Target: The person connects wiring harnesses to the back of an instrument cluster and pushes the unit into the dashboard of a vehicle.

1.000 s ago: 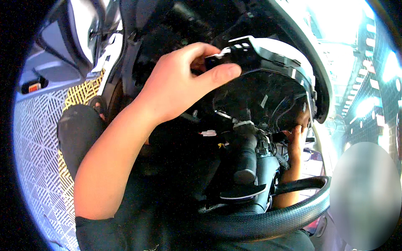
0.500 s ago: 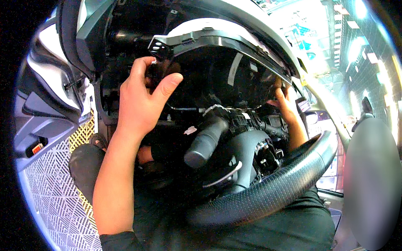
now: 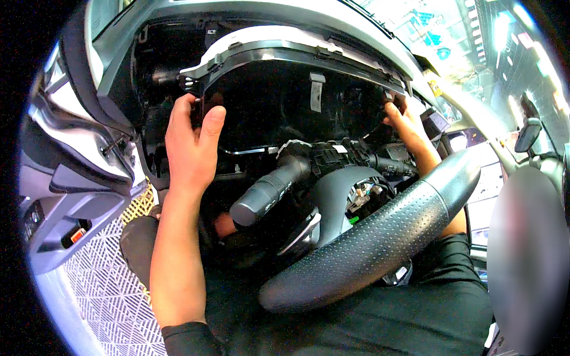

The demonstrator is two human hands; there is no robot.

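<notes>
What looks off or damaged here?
The steering column looks opened up: pale internal parts show in a gap behind the steering wheel rim, where trim would normally cover them. The glossy black panel beyond shows no clear break, and no spill is visible; dark areas are hard to judge.

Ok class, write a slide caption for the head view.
Left hand and right hand flank a dark instrument cluster beyond the steering wheel.

Latticed floor (image 3: 107, 296), glaring lights (image 3: 502, 29) (overhead, apparently)
</notes>
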